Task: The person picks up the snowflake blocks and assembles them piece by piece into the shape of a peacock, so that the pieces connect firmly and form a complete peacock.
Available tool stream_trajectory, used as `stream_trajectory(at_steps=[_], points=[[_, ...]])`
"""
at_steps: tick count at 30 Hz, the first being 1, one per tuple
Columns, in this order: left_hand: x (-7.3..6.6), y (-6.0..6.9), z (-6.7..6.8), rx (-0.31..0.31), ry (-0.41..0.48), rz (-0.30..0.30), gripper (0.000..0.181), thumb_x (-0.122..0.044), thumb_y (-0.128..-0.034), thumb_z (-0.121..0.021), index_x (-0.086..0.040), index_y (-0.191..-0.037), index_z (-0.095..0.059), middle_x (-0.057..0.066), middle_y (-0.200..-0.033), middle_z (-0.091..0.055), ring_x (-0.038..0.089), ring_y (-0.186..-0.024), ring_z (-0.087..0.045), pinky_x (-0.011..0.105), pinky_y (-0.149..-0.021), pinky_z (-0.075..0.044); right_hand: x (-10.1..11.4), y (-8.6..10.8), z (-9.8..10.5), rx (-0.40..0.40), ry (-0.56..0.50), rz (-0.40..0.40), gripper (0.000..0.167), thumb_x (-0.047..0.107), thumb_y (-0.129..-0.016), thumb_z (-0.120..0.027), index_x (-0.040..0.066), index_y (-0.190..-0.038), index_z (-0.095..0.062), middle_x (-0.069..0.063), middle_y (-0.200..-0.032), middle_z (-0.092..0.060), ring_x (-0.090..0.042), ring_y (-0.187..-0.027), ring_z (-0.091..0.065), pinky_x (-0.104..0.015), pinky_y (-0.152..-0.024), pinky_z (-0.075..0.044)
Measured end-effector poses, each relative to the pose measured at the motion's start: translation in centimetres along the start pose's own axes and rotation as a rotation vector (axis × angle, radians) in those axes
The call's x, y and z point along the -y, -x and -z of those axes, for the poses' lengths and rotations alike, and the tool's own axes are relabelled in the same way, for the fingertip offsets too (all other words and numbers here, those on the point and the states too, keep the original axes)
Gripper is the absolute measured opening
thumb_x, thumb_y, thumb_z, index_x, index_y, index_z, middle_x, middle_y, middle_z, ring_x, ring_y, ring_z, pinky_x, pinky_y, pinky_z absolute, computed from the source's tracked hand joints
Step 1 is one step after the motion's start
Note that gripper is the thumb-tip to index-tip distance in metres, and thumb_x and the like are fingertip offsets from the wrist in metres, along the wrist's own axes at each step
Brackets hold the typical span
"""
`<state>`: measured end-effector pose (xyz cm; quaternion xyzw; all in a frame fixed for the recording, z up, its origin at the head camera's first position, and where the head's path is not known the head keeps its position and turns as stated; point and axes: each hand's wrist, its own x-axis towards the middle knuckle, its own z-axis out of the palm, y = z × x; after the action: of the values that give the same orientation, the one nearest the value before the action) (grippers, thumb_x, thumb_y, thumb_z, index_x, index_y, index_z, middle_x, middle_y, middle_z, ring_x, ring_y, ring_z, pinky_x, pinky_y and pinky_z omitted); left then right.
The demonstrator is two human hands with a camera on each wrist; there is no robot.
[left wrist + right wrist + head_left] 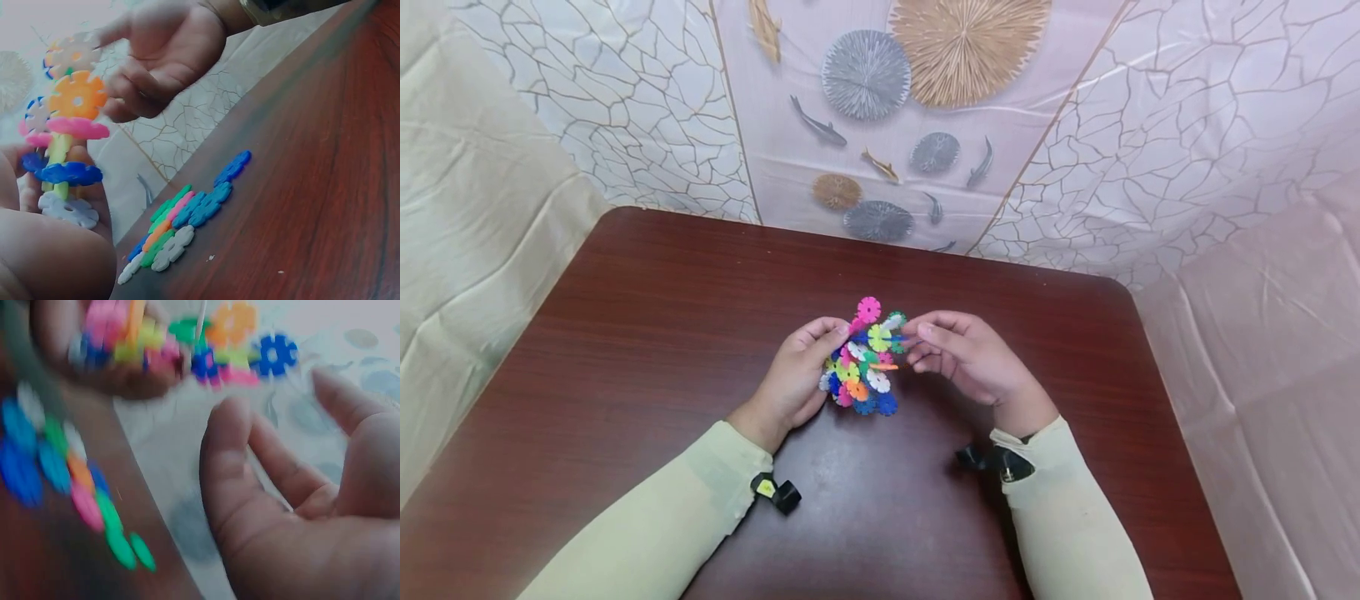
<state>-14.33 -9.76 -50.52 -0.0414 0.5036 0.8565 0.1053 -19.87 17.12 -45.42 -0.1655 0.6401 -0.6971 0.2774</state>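
Observation:
My left hand (793, 367) grips a built-up piece of interlocking flower discs (878, 337), in pink, yellow, blue, green, orange and white. In the left wrist view, its thumb and fingers close around the lower end, near a white disc (69, 210); an orange disc (78, 95) sits higher up. Close to the other end is my right hand (962, 354). The right wrist view shows its thumb and finger parted, with a gap to a blue disc (275, 356). Part of the piece lies hidden behind the left hand.
Several loose discs lie together on the brown table, among them a blue disc (232, 167) and a pink disc (87, 506). From the head, the held piece overlaps them. A patterned wall covering (662, 108) stands behind the table (662, 333).

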Motion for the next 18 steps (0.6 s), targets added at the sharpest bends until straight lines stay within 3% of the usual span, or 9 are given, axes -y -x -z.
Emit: stream_trajectory(at_steps=[4,6,8,12,18], points=[[-0.1,-0.3,0.2,-0.041,0.057,-0.016,0.025,-0.028,-0.1189,-0.059,-0.007,-0.126,-0.069,0.008,-0.127,-0.076,0.021,-0.124,-0.074,0.031,-0.106,-0.064,0.1,-1.0,0.8,-0.262,0.509,-0.121,0.025,0.028,-0.108,-0.078,0.009,-0.125,-0.079,-0.016,-0.111,-0.079,-0.029,-0.091,-0.077,-0.042,-0.084,-0.069],[-0.1,-0.3,0.2,-0.042,0.067,-0.02,0.027,-0.03,-0.1192,-0.058,-0.007,-0.127,-0.07,0.008,-0.13,-0.076,0.02,-0.125,-0.075,0.032,-0.108,-0.064,-0.4,-1.6,0.9,-0.311,0.751,-0.17,0.028,0.035,-0.105,-0.082,0.014,-0.123,-0.08,-0.014,-0.105,-0.079,-0.029,-0.087,-0.075,-0.043,-0.08,-0.066],[0.0,-0.2,0.2,-0.041,0.07,-0.022,0.027,-0.03,-0.1188,-0.059,-0.007,-0.127,-0.071,0.009,-0.13,-0.077,0.02,-0.124,-0.075,0.032,-0.108,-0.064,-1.1,-2.2,0.5,-0.312,0.914,-0.2,0.031,0.04,-0.101,-0.085,0.018,-0.122,-0.081,-0.006,-0.099,-0.079,-0.025,-0.085,-0.072,-0.041,-0.077,-0.062],[0.1,-0.2,0.2,-0.031,0.067,-0.032,0.025,-0.03,-0.1177,-0.062,-0.008,-0.125,-0.072,0.01,-0.131,-0.076,0.022,-0.123,-0.076,0.033,-0.106,-0.065,-2.2,-3.2,-0.6,-0.303,1.059,-0.213,0.042,0.041,-0.096,-0.088,0.012,-0.125,-0.08,-0.005,-0.101,-0.079,-0.024,-0.091,-0.069,-0.042,-0.082,-0.062],[0.2,-0.1,0.1,-0.014,0.083,-0.037,0.016,-0.023,-0.1168,-0.063,-0.01,-0.119,-0.073,0.008,-0.125,-0.074,0.016,-0.115,-0.077,0.031,-0.103,-0.066,-2.9,-3.8,-1.0,-0.319,1.072,-0.229,0.034,0.029,-0.094,-0.088,0.01,-0.121,-0.078,-0.009,-0.105,-0.077,-0.027,-0.097,-0.069,-0.046,-0.089,-0.062]])
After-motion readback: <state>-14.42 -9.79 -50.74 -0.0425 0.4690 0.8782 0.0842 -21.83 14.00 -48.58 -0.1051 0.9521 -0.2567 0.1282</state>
